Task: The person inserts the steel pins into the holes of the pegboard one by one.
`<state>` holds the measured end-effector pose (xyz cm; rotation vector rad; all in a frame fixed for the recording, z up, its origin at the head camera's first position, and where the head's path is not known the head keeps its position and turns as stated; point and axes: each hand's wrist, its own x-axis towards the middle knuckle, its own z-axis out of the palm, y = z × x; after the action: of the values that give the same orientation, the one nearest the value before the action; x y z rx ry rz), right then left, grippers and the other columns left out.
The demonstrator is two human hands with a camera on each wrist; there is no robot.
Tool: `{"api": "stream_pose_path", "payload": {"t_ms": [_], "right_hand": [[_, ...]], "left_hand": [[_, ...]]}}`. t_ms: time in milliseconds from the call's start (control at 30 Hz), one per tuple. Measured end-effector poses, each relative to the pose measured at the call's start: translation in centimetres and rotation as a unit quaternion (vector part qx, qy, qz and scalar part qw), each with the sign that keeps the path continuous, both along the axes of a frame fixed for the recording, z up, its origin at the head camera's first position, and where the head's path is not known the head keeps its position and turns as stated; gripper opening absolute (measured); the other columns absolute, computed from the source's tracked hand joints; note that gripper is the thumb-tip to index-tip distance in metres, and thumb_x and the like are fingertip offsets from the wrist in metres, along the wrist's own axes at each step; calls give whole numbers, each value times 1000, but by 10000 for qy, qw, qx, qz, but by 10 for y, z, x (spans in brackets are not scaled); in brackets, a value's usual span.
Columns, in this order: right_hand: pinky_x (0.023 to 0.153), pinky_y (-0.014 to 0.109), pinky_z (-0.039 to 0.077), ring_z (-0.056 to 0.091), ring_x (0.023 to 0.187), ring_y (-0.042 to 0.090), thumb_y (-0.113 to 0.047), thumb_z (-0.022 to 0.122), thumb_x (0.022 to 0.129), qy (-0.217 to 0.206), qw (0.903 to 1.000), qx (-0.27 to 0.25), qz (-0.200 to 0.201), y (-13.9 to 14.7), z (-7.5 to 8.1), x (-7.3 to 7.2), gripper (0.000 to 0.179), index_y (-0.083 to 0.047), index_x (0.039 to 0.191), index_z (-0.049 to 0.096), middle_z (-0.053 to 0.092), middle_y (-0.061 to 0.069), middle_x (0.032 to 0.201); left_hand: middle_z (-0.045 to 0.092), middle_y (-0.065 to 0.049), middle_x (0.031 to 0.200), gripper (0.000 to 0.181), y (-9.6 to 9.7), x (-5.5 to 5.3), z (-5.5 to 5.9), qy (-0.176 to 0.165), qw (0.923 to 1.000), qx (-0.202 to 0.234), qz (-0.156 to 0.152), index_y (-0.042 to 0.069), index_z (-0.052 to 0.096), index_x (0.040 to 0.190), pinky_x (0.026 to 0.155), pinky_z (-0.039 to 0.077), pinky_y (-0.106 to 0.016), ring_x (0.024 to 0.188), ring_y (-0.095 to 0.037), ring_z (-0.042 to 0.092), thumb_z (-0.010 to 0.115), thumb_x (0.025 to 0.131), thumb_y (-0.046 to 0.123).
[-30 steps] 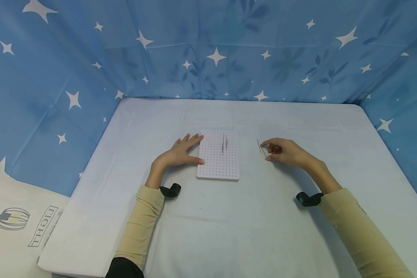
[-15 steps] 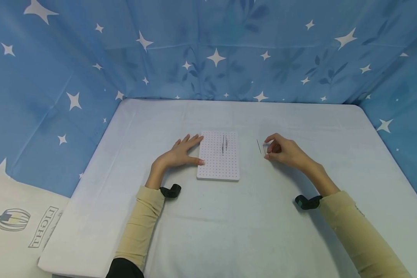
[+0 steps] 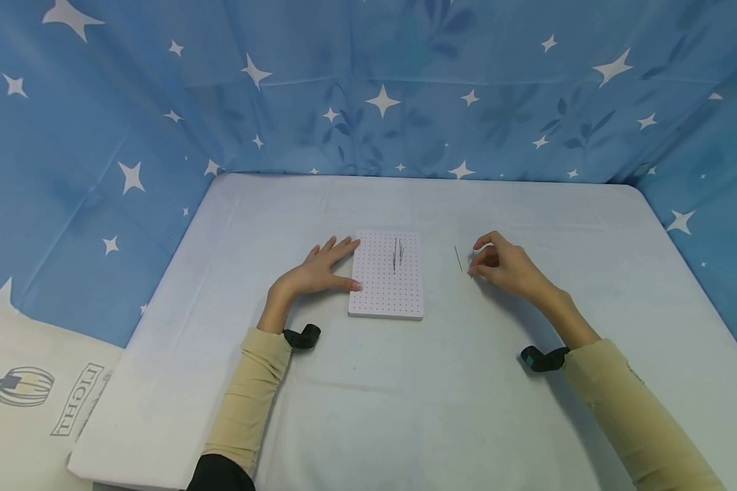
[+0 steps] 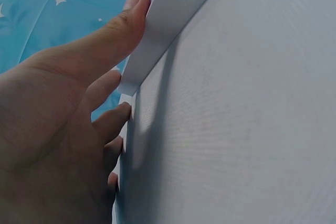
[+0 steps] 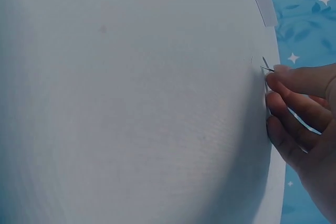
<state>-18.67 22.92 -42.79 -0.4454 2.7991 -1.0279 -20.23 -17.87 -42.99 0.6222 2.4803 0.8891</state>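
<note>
A white board with rows of small holes (image 3: 381, 300) lies mid-table. Several thin metal needles (image 3: 394, 258) stand upright in it, right of its middle; the left wrist view shows their shafts. My left hand (image 3: 313, 275) rests at the board's left side with fingers spread, the thumb on its edge and a fingertip near its far left corner. To the right of the board, my right hand (image 3: 506, 264) pinches a thin metal needle (image 5: 268, 69) between thumb and index finger, low over the table. Another needle (image 3: 458, 259) lies on the cloth just left of those fingertips.
A white cloth (image 3: 356, 402) covers the table. Blue star-printed curtains (image 3: 319, 88) hang along its back and sides. A cream printed cloth (image 3: 24, 382) is at the lower left. Both wrists carry a small black camera (image 3: 543, 358).
My right hand's fingers have drawn slightly right and closed together on the needle, which was visible beside the other one before. My left hand and the board have stayed in place.
</note>
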Motion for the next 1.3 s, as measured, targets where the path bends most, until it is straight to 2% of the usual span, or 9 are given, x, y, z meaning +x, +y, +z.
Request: {"api": "stream_pose_path", "payload": {"t_ms": [267, 467, 1033, 1300], "right_hand": [[74, 18, 48, 73, 95, 32, 1, 68, 96, 294, 9995, -139, -40, -3, 0, 1, 33, -1, 124, 52, 77, 18, 103], [72, 20, 49, 74, 90, 30, -2, 71, 95, 478, 9986, -220, -53, -9, 2, 0, 31, -2, 121, 54, 77, 16, 100], [72, 22, 51, 73, 87, 27, -7, 74, 95, 381, 9986, -360, -81, -28, 7, 2, 28, -2, 118, 59, 77, 16, 100], [71, 17, 50, 73, 82, 22, -6, 75, 93, 587, 9968, -533, -58, -38, 11, 3, 25, -4, 114, 62, 79, 11, 96]], "left_hand": [[7, -5, 175, 100, 0, 0, 1, 14, 10000, -12, -5, 23, 17, 167, 128, -9, -53, 161, -29, -8, 76, 89, 45], [7, -5, 175, 100, -1, -1, 0, 3, 10000, 8, 1, 23, 17, 167, 128, -9, -53, 161, -28, -8, 76, 90, 44], [6, -5, 175, 100, -1, -1, -1, -23, 10000, -3, -1, 24, 17, 167, 128, -9, -52, 161, -28, -9, 76, 89, 45], [7, -5, 175, 100, -1, -1, 0, 12, 10000, 37, -21, 24, 17, 167, 128, -9, -53, 161, -29, -8, 77, 90, 44]]}}
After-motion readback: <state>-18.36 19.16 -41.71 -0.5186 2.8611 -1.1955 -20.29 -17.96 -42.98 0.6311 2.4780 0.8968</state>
